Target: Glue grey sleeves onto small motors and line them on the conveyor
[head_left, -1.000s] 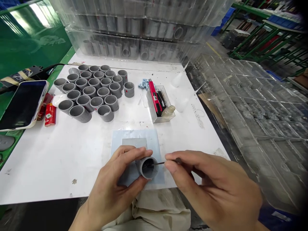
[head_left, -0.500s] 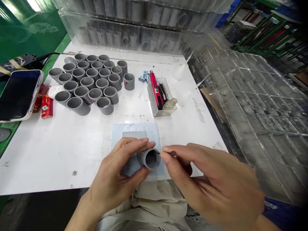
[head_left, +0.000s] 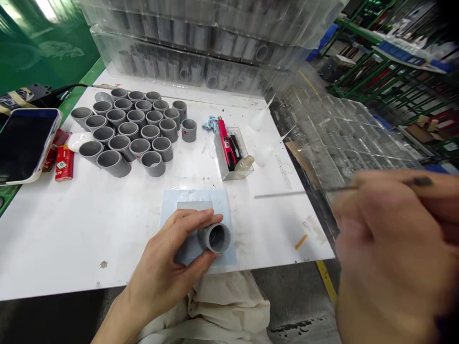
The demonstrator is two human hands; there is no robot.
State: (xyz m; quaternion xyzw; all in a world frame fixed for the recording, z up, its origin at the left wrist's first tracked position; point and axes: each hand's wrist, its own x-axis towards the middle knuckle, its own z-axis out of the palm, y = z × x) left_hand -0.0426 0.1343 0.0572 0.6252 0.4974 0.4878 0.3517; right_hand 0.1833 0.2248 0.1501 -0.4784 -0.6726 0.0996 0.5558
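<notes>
Head view: left hand (head_left: pixel 163 248) is holding a gray pipe (head_left: pixel 215 237) over a blue mat (head_left: pixel 186 198).
Its fingers are wrapping around the outside; the pipe is looking light and stiff. Right hand (head_left: pixel 390 243), blurry, is pinching a thin stick (head_left: pixel 344 189) right of the mat.

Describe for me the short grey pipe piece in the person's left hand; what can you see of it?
The short grey pipe coupling is a plain hollow cylinder with a matte finish, probably plastic. It is held on its side, with one round open end turned toward the viewer and slightly right. Its rim looks clean, but the inside is too dark to make out. The left hand wraps around its body, and it sits over a pale blue sheet, though whether it touches the sheet cannot be told.
</notes>
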